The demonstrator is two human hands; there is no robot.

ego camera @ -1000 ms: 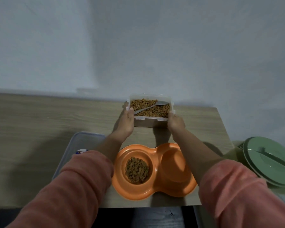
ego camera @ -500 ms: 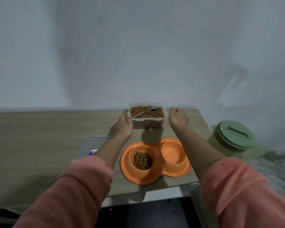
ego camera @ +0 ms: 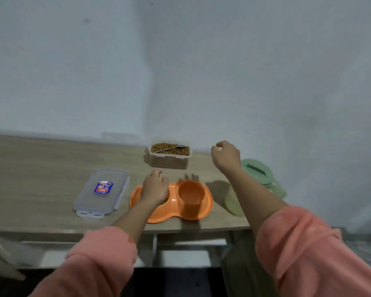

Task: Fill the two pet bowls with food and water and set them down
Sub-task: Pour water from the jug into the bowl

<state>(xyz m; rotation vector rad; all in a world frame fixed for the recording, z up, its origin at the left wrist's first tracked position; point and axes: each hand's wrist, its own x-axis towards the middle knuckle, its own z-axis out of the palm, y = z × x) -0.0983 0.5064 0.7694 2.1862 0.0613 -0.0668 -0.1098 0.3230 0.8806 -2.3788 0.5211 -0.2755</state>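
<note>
An orange double pet bowl [ego camera: 207,203] sits near the front edge of the wooden table [ego camera: 41,168]. Its right bowl [ego camera: 191,192] is empty. My left hand [ego camera: 155,187] hovers low over the left bowl and hides the kibble there; its fingers are loosely apart and hold nothing. My right hand [ego camera: 226,156] is raised above the table's right end, curled into a loose fist with nothing in it. Behind the bowls stands a clear container of kibble [ego camera: 169,161] with a metal spoon [ego camera: 169,148] lying in it.
The container's clear lid [ego camera: 102,191] lies flat left of the bowls. A pale green jug with a green lid [ego camera: 257,172] stands just off the table's right end, below my right hand. A white wall runs behind the table.
Both hands have let go of the kibble container. My left hand drew back over the left bowl, and my right hand lifted away to the right. The view has pulled back.
</note>
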